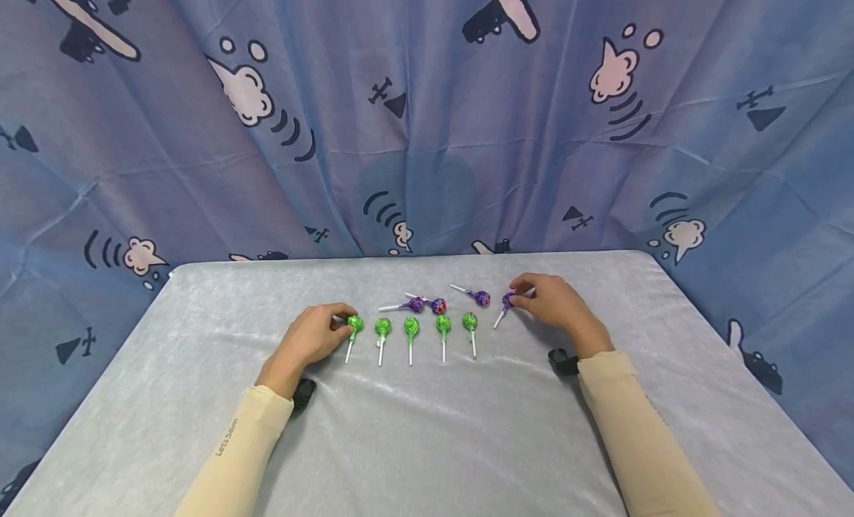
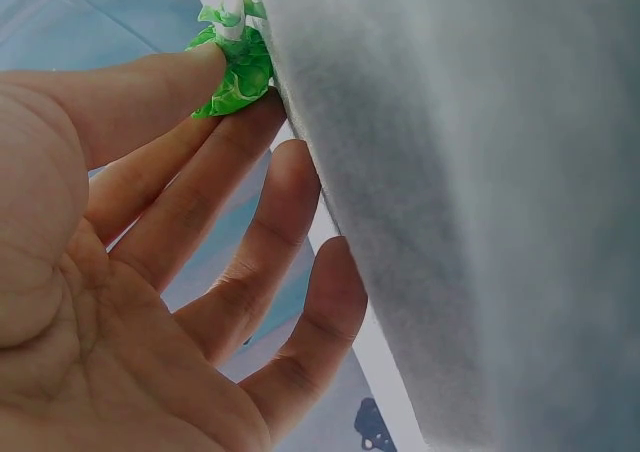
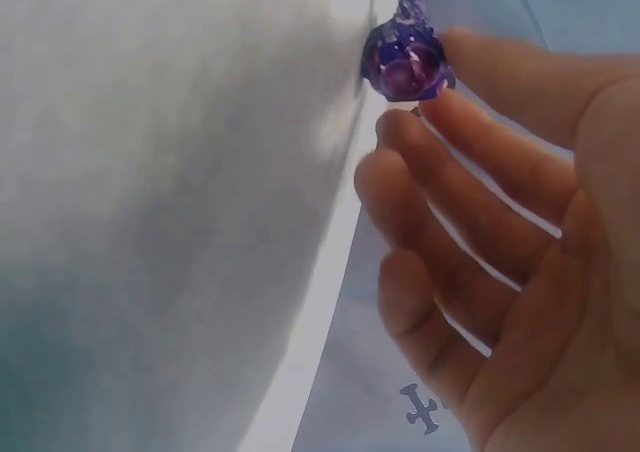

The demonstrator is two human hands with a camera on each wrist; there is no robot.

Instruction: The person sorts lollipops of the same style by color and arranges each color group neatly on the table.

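At the left end of a row of green lollipops, my left hand (image 1: pixel 313 335) pinches a green-wrapped lollipop (image 1: pixel 356 323) by its head, between thumb and fingers. The left wrist view shows the same green lollipop (image 2: pixel 247 77) at the thumb tip, with the other fingers spread below. On the right, my right hand (image 1: pixel 552 303) pinches a purple-wrapped lollipop (image 1: pixel 507 300), its white stick slanting down toward the front left. In the right wrist view that purple lollipop's head (image 3: pixel 405 67) sits at the thumb and index fingertips.
Several other green lollipops (image 1: pixel 411 325) stand in a row, sticks toward me. Behind them lie three purple lollipops (image 1: pixel 482 298), two of them touching or overlapping, sticks to the left. A grey cloth covers the table (image 1: pixel 427 443); a blue patterned curtain (image 1: pixel 427 131) hangs behind.
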